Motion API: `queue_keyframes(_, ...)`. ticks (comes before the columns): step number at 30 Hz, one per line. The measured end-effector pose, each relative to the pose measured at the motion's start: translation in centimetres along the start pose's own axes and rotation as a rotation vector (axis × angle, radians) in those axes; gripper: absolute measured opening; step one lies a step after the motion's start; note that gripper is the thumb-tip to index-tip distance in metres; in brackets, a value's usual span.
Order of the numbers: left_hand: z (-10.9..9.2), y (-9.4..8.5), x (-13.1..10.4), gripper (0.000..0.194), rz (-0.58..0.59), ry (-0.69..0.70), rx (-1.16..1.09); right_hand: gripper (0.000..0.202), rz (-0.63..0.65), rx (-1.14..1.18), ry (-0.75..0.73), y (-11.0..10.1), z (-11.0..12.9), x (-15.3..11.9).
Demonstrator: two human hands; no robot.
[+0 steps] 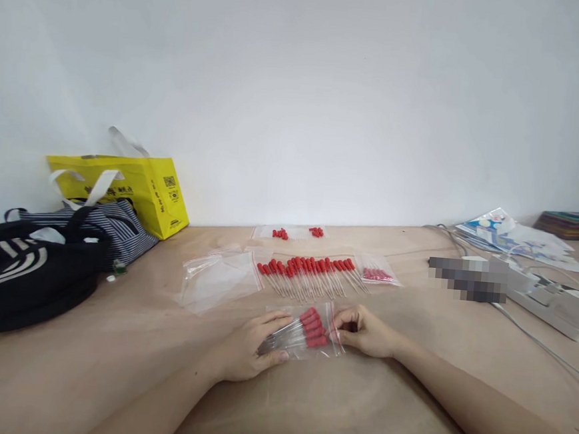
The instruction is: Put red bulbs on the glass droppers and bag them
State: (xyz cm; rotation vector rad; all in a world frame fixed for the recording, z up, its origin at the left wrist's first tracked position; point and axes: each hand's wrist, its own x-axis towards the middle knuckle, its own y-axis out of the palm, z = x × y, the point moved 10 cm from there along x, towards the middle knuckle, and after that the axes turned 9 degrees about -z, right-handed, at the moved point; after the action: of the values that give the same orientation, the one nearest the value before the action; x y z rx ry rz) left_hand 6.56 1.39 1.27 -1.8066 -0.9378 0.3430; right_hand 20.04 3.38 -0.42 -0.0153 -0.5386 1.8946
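A clear zip-lock bag (334, 346) lies in front of me, with several red-bulbed glass droppers (314, 327) inside, their bulbs toward the right. Around the bag's left end, over the glass tips, my left hand (246, 349) is closed with fingers above and thumb below. My right hand (366, 333) pinches the red-lined zip edge at the right; whether the seal is closed cannot be made out. Just beyond lies a row of loose droppers (309, 275). Flat clear bags (222, 280) rest left of the row, and a filled bag (395, 281) sits at its right end.
Two small groups of red bulbs (281, 234) lie near the wall. At left stand a yellow bag (163, 197), a striped bag (131, 228) and a black bag (28, 283). A white power strip (553, 301) with cables, printed packets (518, 238) and a stack (574, 225) occupy the right.
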Motion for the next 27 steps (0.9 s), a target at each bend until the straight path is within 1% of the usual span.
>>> queue_keyframes(2,-0.1,-0.1,0.0,0.051,-0.002,0.008,-0.005,0.018,-0.050,-0.042,0.014,-0.8,-0.5,0.1)
queue_keyframes(4,-0.1,-0.3,0.0,0.049,-0.011,0.008,-0.019,0.012,-0.150,-0.137,-0.009,-2.1,-0.6,0.2)
queue_keyframes(6,0.2,-0.6,-0.1,0.048,-0.015,0.009,-0.033,0.004,-0.225,-0.286,-0.087,-3.0,0.0,0.2)
queue_keyframes(7,0.3,-0.7,-0.1,0.047,-0.006,0.013,-0.038,0.007,-0.239,-0.365,-0.139,-3.2,0.5,0.2)
queue_keyframes(8,0.5,-0.8,-0.2,0.047,0.011,0.020,-0.042,0.015,-0.239,-0.440,-0.195,-3.1,1.1,0.2)
queue_keyframes(10,0.7,-1.1,-0.4,0.046,0.048,0.041,-0.049,0.028,-0.220,-0.582,-0.316,-2.5,2.2,0.2)
queue_keyframes(12,1.0,-1.6,-0.7,0.045,0.075,0.062,-0.048,0.034,-0.208,-0.722,-0.445,-1.6,3.3,0.1)
queue_keyframes(14,1.5,-2.2,-0.9,0.045,0.085,0.071,-0.031,0.029,-0.191,-0.836,-0.569,-0.3,4.1,0.2)
queue_keyframes(16,2.4,-2.9,-0.9,0.043,0.068,0.072,-0.003,0.023,-0.162,-0.906,-0.679,1.3,4.6,0.4)
queue_keyframes(18,3.5,-3.7,-0.8,0.037,-0.004,0.062,0.041,0.022,-0.131,-0.956,-0.773,2.8,4.9,0.7)
queue_keyframes(19,4.1,-4.3,-0.6,0.034,-0.066,0.050,0.073,0.022,-0.121,-0.983,-0.817,3.5,5.1,0.9)
queue_keyframes(21,4.9,-5.6,-0.4,0.027,-0.229,0.026,0.135,0.022,-0.111,-1.046,-0.887,4.6,5.2,1.3)
queue_keyframes(22,4.9,-6.3,-0.5,0.025,-0.320,0.022,0.153,0.021,-0.110,-1.077,-0.914,5.0,5.3,1.4)
queue_keyframes(24,4.1,-7.2,-0.9,0.023,-0.469,0.060,0.167,0.020,-0.109,-1.126,-0.960,5.4,5.3,1.6)
queue_keyframes(25,3.1,-7.3,-1.2,0.023,-0.517,0.109,0.169,0.020,-0.107,-1.143,-0.985,5.6,5.3,1.5)
queue_keyframes(26,1.9,-7.1,-1.4,0.025,-0.532,0.179,0.181,0.021,-0.106,-1.155,-1.015,5.7,5.4,1.3)
queue_keyframes(27,0.5,-6.6,-1.7,0.029,-0.518,0.267,0.201,0.021,-0.104,-1.162,-1.048,5.8,5.5,1.0)
